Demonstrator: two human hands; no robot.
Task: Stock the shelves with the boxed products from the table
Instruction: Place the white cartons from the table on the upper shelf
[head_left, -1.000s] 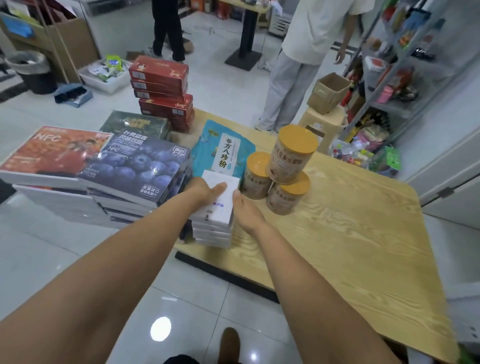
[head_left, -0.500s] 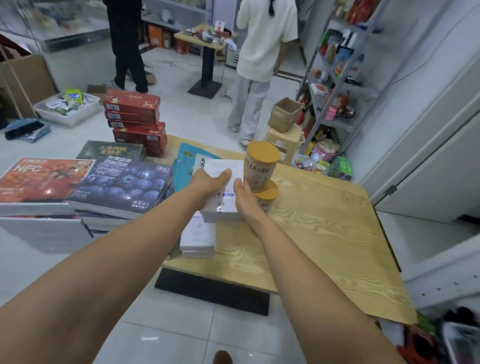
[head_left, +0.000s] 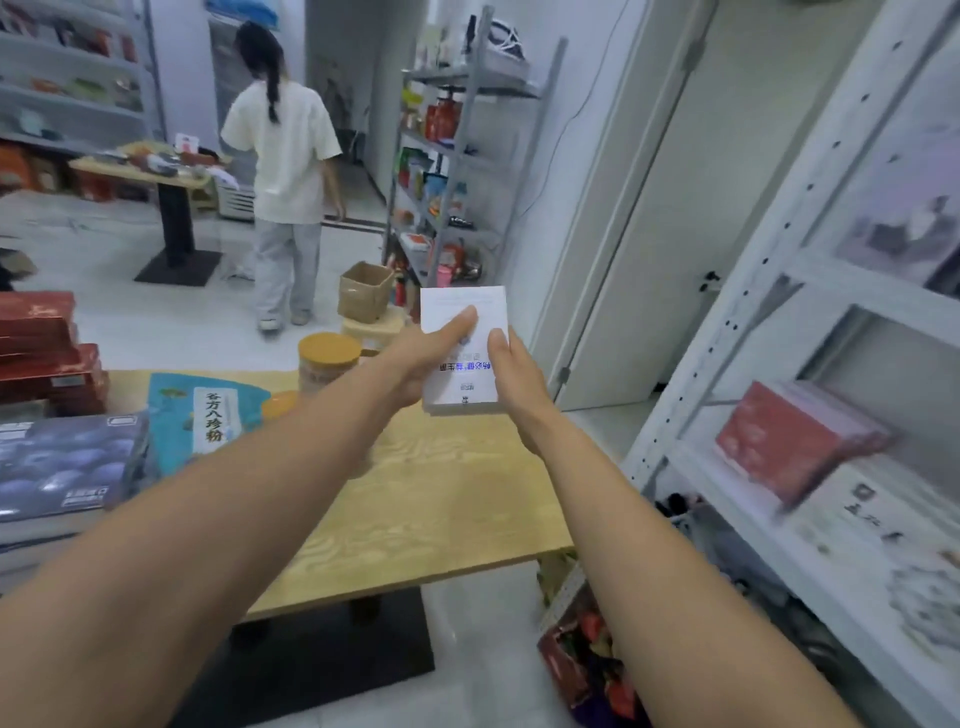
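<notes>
I hold a small stack of white boxes in the air above the right part of the wooden table. My left hand grips its left side with the thumb on top. My right hand grips the right side, thumb also on top. A white shelf unit stands to the right, with a red box lying on one level. On the table remain a blue pouch, yellow-lidded tubs, blue flat boxes and red boxes.
A person in a white shirt stands on the floor beyond the table. A grey metal rack full of goods stands behind, with a cardboard box on a stool. Packaged goods lie on the floor by the shelf.
Both hands lifted the top white boxes off the pile at the table's front edge and carried them up and to the right. My view swung right toward the white shelf.
</notes>
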